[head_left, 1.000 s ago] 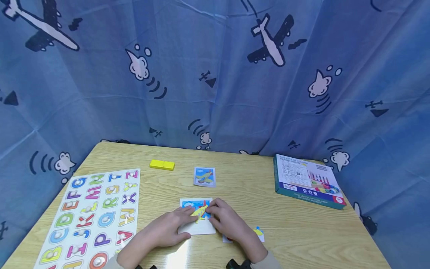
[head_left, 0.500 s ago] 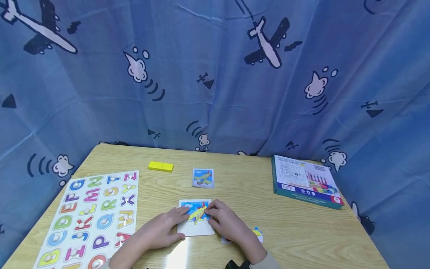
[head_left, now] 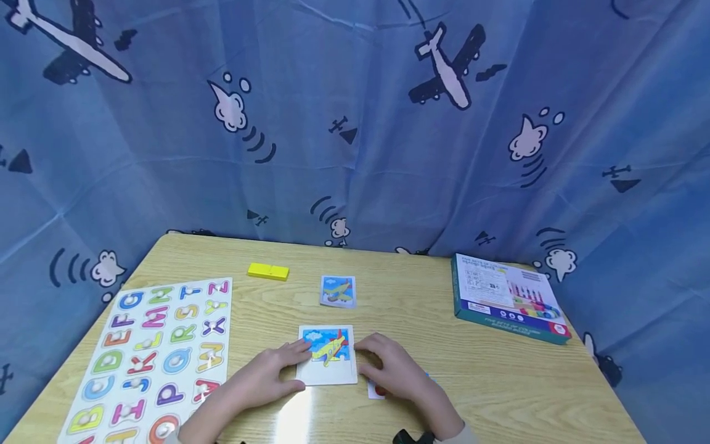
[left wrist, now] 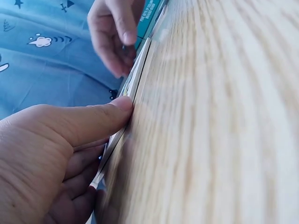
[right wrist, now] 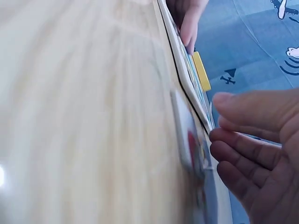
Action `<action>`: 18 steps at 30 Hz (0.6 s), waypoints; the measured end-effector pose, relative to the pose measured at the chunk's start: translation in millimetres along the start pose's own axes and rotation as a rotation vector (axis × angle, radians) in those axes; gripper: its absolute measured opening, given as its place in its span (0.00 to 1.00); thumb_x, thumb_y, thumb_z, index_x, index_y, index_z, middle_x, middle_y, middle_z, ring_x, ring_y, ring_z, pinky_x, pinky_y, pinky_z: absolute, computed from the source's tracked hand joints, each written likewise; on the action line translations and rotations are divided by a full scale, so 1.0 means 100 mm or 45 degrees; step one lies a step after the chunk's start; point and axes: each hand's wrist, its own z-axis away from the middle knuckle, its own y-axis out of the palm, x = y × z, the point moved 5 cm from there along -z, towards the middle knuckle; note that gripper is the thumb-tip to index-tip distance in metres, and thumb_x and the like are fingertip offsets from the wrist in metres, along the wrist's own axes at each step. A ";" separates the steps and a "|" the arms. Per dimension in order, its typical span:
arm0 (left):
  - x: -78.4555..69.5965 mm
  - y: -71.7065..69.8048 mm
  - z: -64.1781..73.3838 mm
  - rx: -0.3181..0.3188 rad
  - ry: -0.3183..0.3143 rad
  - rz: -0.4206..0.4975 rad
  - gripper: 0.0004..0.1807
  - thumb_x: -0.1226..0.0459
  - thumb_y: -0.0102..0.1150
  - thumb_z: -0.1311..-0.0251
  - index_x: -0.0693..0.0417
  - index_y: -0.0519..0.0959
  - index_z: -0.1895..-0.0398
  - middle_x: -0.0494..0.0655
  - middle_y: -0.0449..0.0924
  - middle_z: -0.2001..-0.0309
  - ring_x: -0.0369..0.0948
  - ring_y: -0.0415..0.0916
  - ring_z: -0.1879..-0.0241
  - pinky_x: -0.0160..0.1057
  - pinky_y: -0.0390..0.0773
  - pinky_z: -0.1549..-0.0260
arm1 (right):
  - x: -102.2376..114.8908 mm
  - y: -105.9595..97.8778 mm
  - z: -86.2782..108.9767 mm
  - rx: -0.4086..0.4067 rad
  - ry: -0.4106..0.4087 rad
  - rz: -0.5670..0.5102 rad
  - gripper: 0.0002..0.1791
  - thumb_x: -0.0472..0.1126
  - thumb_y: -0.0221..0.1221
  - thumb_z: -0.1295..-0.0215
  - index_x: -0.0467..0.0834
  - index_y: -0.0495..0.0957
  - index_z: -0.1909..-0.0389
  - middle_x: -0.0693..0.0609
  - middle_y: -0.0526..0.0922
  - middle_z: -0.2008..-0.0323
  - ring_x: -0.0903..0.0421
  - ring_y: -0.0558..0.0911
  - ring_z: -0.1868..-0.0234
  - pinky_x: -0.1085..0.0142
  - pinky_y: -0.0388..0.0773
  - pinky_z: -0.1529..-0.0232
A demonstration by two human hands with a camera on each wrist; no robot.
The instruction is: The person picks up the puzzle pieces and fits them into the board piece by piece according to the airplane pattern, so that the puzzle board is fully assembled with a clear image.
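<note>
A square puzzle board (head_left: 327, 375) lies in front of me, its upper part filled with a yellow and red airplane picture (head_left: 331, 348), its lower strip bare white. My left hand (head_left: 272, 370) rests at its left side, fingertips over the picture's left edge and thumb by the lower left corner. In the left wrist view the thumb (left wrist: 96, 120) touches the board's edge. My right hand (head_left: 391, 367) is just off the board's right edge, fingers loosely bent with nothing between them. Beneath it lie loose puzzle pieces (head_left: 376, 391), partly hidden by the hand and wrist.
A small airplane picture card (head_left: 338, 291) lies behind the board, and a yellow block (head_left: 268, 271) back left. A white alphabet peg board (head_left: 204, 290) covers the table's left side. A boxed bead set (head_left: 510, 298) stands at the back right, before a blue curtain (head_left: 355, 123).
The yellow airplane piece has settled level into the picture. My right hand has let go of it and moved right, off the board, over the loose pieces. The left hand stays at the board.
</note>
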 end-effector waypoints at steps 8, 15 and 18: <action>0.01 0.00 -0.01 0.042 -0.026 0.032 0.32 0.51 0.63 0.44 0.55 0.72 0.37 0.44 0.65 0.32 0.45 0.60 0.31 0.51 0.65 0.36 | -0.09 -0.14 0.30 -0.046 0.015 0.001 0.15 0.45 0.64 0.42 0.47 0.80 0.53 0.59 0.79 0.56 0.60 0.77 0.52 0.61 0.76 0.47; 0.01 -0.01 -0.01 0.035 -0.039 0.024 0.32 0.51 0.63 0.44 0.54 0.72 0.37 0.43 0.65 0.32 0.45 0.60 0.31 0.51 0.65 0.36 | -0.14 -0.15 0.45 -0.044 0.026 0.000 0.15 0.53 0.65 0.43 0.50 0.80 0.59 0.61 0.78 0.59 0.62 0.76 0.58 0.67 0.76 0.54; 0.01 -0.01 0.00 0.030 -0.038 0.021 0.32 0.51 0.63 0.44 0.54 0.73 0.38 0.43 0.65 0.32 0.45 0.60 0.31 0.51 0.66 0.36 | -0.16 -0.13 0.47 -0.049 0.020 0.019 0.14 0.51 0.67 0.45 0.50 0.80 0.61 0.62 0.77 0.60 0.63 0.75 0.58 0.67 0.76 0.54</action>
